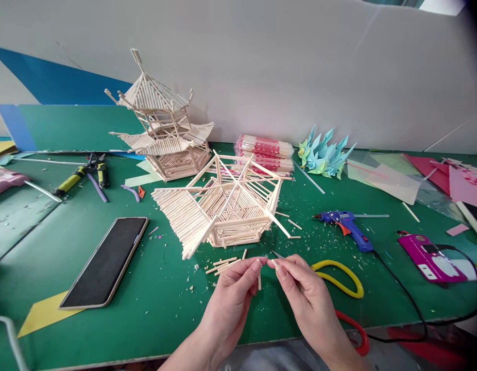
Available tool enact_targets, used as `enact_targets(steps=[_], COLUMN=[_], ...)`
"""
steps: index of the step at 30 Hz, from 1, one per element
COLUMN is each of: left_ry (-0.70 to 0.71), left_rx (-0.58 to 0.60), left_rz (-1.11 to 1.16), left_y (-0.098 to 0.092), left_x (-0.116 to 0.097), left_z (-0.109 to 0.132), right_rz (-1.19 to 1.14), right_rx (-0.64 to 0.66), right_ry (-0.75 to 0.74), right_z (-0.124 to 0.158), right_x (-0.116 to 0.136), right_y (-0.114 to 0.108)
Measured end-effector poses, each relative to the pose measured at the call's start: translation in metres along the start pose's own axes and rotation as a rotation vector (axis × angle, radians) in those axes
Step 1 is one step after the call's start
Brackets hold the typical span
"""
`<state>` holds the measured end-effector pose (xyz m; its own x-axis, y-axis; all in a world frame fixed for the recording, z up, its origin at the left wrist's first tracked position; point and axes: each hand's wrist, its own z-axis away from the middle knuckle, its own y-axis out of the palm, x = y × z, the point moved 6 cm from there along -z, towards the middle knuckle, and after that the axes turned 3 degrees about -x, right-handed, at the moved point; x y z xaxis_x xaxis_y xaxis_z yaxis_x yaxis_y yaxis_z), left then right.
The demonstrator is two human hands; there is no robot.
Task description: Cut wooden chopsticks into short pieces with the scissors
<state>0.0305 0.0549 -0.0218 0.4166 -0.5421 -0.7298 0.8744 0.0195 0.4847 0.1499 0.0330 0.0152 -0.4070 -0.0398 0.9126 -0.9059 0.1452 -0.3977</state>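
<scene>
My left hand (237, 288) and my right hand (300, 288) meet fingertip to fingertip above the near edge of the table. Both are closed in a pinch; whatever sits between the fingertips is too small to make out. A short wooden stick (259, 281) shows just below the left fingers. Under my right hand lies a pair of scissors, its yellow handle loop (358, 286) and red handle loop (364, 340) sticking out to the right. Just beyond the hands are several cut sticks (223, 264) and a half-roofed stick model (192, 221).
A tiered stick pagoda (161, 139) stands behind, beside bagged sticks (265, 149) and folded blue paper (327, 154). Rightward are a blue glue gun (348, 226) with its cord and a magenta device (427, 257). A phone (107, 260) and yellow-handled pliers (84, 175) lie left.
</scene>
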Motion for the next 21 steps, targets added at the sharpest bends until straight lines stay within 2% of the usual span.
enact_targets(steps=[6, 12, 21], left_ry=[0.019, 0.086, 0.081], left_rx=[0.051, 0.077, 0.041], left_rz=[0.053, 0.047, 0.042], left_y=[0.004, 0.008, 0.006], left_x=[-0.002, -0.005, -0.005], left_z=[0.005, 0.004, 0.007], right_rz=[-0.139, -0.275, -0.218], right_rx=[-0.117, -0.035, 0.048], right_ry=[0.139, 0.114, 0.070], right_z=[-0.001, -0.004, -0.004], right_x=[-0.009, -0.003, -0.002], right_y=[0.002, 0.011, 0.015])
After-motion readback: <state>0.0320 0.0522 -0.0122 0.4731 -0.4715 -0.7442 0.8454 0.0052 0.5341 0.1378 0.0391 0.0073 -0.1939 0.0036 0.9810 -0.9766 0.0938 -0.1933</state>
